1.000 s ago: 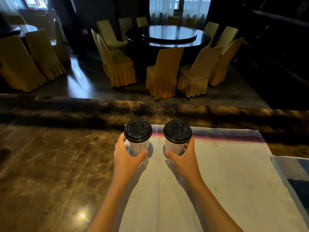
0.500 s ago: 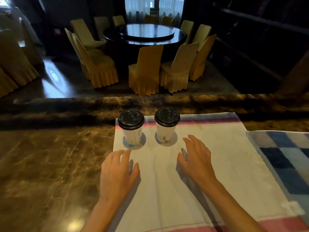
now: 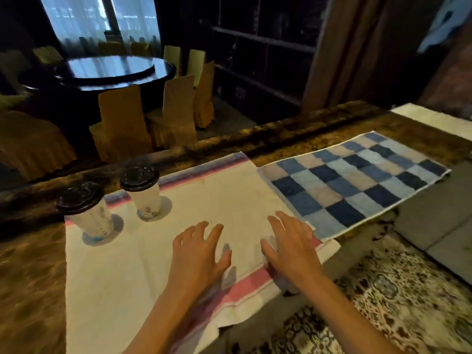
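Left hand [image 3: 198, 254]: palm down over the towel [image 3: 122, 277], fingers spread, holding nothing.
Right hand [image 3: 293, 247]: spread likewise, over the towel's right end.
Left cup [image 3: 86, 210], right cup [image 3: 144, 191]: lidded, upright at the towel's far left, apart from both hands.
Checked cloth [image 3: 357, 182]: flat, touching the towel's right end.
Counter [image 3: 30, 277]: brown marble under both cloths.
Beyond: round table [image 3: 109, 70], covered chairs [image 3: 122, 118].

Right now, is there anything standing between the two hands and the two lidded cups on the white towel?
Nothing visible does. Only bare white towel lies between the left hand, the right hand and the cups. The left cup and the right cup stand upright at the towel's far left. Both hands are empty.
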`<action>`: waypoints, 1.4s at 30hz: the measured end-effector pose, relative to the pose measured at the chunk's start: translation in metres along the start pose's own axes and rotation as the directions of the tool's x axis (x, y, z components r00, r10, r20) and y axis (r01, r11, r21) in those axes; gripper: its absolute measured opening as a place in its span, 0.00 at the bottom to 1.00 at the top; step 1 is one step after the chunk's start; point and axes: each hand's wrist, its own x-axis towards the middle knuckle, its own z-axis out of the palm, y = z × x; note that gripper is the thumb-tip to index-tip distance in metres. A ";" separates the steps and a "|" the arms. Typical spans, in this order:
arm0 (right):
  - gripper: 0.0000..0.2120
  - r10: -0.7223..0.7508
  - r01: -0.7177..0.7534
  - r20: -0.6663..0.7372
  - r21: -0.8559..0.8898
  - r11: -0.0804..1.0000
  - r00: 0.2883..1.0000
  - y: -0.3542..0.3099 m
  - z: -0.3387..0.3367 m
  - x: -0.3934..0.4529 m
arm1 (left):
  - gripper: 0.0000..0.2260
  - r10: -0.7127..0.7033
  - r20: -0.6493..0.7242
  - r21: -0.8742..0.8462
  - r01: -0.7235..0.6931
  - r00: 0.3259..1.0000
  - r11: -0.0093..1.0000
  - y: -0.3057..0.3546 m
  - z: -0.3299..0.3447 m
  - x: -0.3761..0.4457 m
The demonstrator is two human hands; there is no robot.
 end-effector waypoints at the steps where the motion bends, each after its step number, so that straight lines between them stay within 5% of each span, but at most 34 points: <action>1: 0.30 0.048 -0.048 0.002 0.005 0.999 0.999 0.018 -0.010 -0.013 | 0.23 0.046 0.007 -0.010 -0.046 0.999 0.999 0.020 0.001 0.000; 8: 0.27 0.346 -0.347 -0.100 0.006 0.938 0.933 0.148 -0.072 -0.142 | 0.28 0.375 0.071 -0.054 -0.372 0.924 0.927 0.189 0.015 -0.027; 14: 0.27 0.581 -0.598 -0.246 0.003 0.801 0.776 0.237 -0.116 -0.290 | 0.26 0.661 0.059 -0.105 -0.653 0.748 0.750 0.341 0.026 -0.084; 20: 0.28 0.821 -0.859 -0.347 0.074 0.506 0.454 0.286 -0.148 -0.454 | 0.26 0.894 0.011 -0.198 -0.876 0.447 0.440 0.492 0.038 -0.169; 26: 0.27 0.908 -0.980 -0.414 0.145 0.136 0.065 0.291 -0.161 -0.616 | 0.24 0.994 -0.051 -0.283 -0.956 0.092 0.074 0.625 0.043 -0.284; 32: 0.28 0.894 -0.962 -0.362 0.167 -0.216 -0.264 0.294 -0.161 -0.736 | 0.26 0.973 -0.129 -0.358 -0.906 -0.191 -0.225 0.727 0.054 -0.393; 42: 0.28 0.695 -0.772 -0.338 0.243 -0.587 -0.635 0.256 -0.163 -0.861 | 0.25 0.811 -0.207 -0.492 -0.658 -0.548 -0.570 0.810 0.050 -0.554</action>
